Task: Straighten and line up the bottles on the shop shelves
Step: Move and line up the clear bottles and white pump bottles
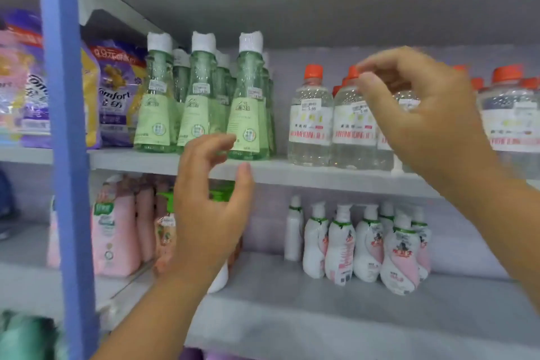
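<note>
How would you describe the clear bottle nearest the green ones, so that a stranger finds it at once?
Look at the middle shelf, where green bottles with white caps stand in a group. Just to their right begins a row of clear bottles with orange caps. The clear bottle meant is the leftmost one, standing apart beside the gap; no hand touches it.

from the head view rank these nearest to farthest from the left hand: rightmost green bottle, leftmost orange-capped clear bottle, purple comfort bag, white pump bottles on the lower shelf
From the left hand:
1. Rightmost green bottle, just above the fingertips.
2. Leftmost orange-capped clear bottle, up and right.
3. White pump bottles on the lower shelf and purple Comfort bag on the far left: too close to call.
</note>
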Demonstrator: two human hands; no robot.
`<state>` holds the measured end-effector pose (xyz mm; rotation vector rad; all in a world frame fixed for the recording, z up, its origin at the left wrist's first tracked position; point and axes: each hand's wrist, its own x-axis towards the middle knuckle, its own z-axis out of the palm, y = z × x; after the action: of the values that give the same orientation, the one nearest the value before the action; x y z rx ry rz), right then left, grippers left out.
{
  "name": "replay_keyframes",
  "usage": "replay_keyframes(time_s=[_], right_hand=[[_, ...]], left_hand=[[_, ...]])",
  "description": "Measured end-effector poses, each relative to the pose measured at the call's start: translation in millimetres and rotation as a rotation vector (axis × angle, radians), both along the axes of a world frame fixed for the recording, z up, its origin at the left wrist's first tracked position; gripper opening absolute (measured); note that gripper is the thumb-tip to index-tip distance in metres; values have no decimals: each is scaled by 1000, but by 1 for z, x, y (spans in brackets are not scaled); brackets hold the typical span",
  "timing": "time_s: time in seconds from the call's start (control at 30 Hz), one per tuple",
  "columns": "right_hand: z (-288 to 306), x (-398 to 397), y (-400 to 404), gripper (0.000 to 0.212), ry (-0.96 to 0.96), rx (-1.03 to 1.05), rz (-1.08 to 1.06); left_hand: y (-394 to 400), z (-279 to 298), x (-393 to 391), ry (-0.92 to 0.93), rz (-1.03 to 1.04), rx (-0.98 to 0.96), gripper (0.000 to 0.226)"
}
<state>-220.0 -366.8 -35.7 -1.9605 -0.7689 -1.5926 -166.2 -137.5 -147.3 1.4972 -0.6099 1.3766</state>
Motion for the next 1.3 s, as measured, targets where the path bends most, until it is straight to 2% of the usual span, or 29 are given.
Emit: replay_keyframes(time_s=[0.07,0.1,0.17,0.23,0.27,0.33,0.4,0.47,0.53,0.63,0.7,0.8,0.93,1.03,1.2,1.3], right_hand=[[-76,-14,10,15,-6,2,118],[-113,-7,13,16,63,9,104],[-180,31,16,11,356,90,29],[-235,77,5,25,709,301,17],[-257,96,-4,30,808,397,-17],[-287,118,-20,23,882,504,-146],[-296,125,-32,20,842,594,-311],[-292,123,-47,30,728,703,-471],[-281,117,-63,46,652,807,-572],[-270,119,-94,68,757,916,-569],[-269,128,-111,80,867,888,-522],[-269,139,-124,77,974,815,-512],[-269,146,-142,65,967,751,-509],[-268,125,-160,37,1004,667,-471],[-278,46,-249,39,1006,656,-464],[-279,2,-316,36,960,664,-494]], left_hand=[[27,-52,5,148,31,-170,21],[38,-75,13,280,42,-228,19],[55,-112,28,491,60,-244,20],[68,-134,35,542,114,-212,19],[74,-142,39,556,127,-223,18],[82,-154,48,591,100,-227,19],[81,-165,63,646,98,-123,26],[68,-173,80,725,108,23,46],[53,-173,93,839,107,52,68],[36,-171,110,900,165,10,81],[29,-170,117,932,237,-6,93],[23,-168,124,939,315,27,104],[-11,-177,114,926,109,134,87],[-72,-172,83,920,-186,163,50],[-204,-161,68,1002,-578,378,54],[-289,-150,70,1041,-718,471,52]])
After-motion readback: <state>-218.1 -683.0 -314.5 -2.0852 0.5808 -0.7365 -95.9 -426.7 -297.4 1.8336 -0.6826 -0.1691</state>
